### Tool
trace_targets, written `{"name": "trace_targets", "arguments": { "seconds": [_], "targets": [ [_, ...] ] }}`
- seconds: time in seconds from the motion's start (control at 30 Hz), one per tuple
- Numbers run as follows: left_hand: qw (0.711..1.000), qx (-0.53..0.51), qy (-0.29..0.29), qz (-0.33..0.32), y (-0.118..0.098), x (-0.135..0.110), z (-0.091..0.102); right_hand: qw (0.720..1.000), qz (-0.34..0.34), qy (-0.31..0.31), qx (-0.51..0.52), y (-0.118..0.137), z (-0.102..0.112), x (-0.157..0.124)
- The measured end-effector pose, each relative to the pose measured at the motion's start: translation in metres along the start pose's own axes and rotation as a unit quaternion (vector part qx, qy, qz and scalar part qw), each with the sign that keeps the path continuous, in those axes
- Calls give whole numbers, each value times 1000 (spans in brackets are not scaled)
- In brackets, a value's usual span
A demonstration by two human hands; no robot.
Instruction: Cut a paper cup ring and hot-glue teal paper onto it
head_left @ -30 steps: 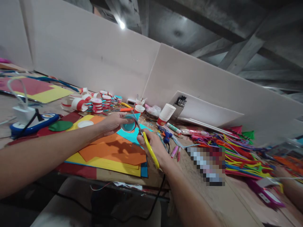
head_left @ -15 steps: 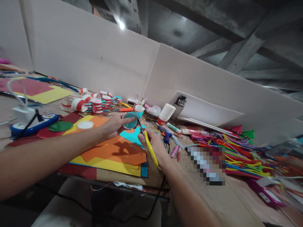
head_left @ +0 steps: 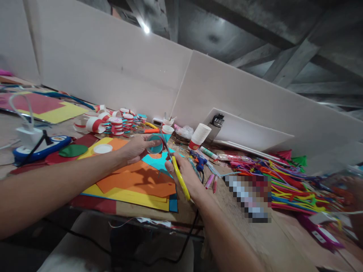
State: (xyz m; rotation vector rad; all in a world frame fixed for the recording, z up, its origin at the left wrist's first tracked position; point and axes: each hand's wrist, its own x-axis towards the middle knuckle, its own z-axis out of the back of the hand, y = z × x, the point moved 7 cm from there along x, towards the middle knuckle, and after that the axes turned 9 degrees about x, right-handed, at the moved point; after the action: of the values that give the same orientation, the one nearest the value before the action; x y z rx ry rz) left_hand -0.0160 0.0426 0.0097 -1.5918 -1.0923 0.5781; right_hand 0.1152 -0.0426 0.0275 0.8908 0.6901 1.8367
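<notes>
- One left hand (head_left: 136, 148) is above the far edge of the orange sheet (head_left: 136, 181); its fingers pinch one teal disc (head_left: 155, 144) by the rim.
- One right hand (head_left: 184, 175) is just right of the sheet, with its fingers closed around the yellow handle of one scissors (head_left: 176, 170). The blades meet the disc's right edge; if they are apart, I cannot tell.
- Left of the sheet lie one green circle (head_left: 73, 150) and one white lid (head_left: 102, 149).
- Beyond the sheet stand one cup (head_left: 167, 130), one cup stack (head_left: 200, 136) and many red-white rings (head_left: 113, 122), too many to count.
- Right of the sheet lie one blue glue gun (head_left: 200, 160), two pink markers (head_left: 211, 181) and a pile of coloured strips (head_left: 289, 185).
- The sheet lies on other paper on a wooden table (head_left: 283, 234).
- White boards (head_left: 113, 64) stand behind the table; above are grey concrete beams and one lamp (head_left: 146, 29).
</notes>
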Motion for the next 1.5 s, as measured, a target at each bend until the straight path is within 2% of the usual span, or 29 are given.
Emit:
{"name": "trace_targets", "arguments": {
  "seconds": [0.4, 0.63, 1.1, 1.5],
  "targets": [
    [1000, 13, 24, 9, -2, -3, -7, 1000, 10, -7, -26, -1, 2, 0],
    [999, 21, 29, 14, -4, -4, -9, 1000, -2, -7, -5, -1, 2, 0],
    [996, 73, 46, -11, -9, -2, -2, 1000, -9, -2, 13, 2, 1, -2],
    [994, 84, 65, -5, -9, 1, 0, 1000, -8, -13, 8, 4, 2, -3]
  ]
}}
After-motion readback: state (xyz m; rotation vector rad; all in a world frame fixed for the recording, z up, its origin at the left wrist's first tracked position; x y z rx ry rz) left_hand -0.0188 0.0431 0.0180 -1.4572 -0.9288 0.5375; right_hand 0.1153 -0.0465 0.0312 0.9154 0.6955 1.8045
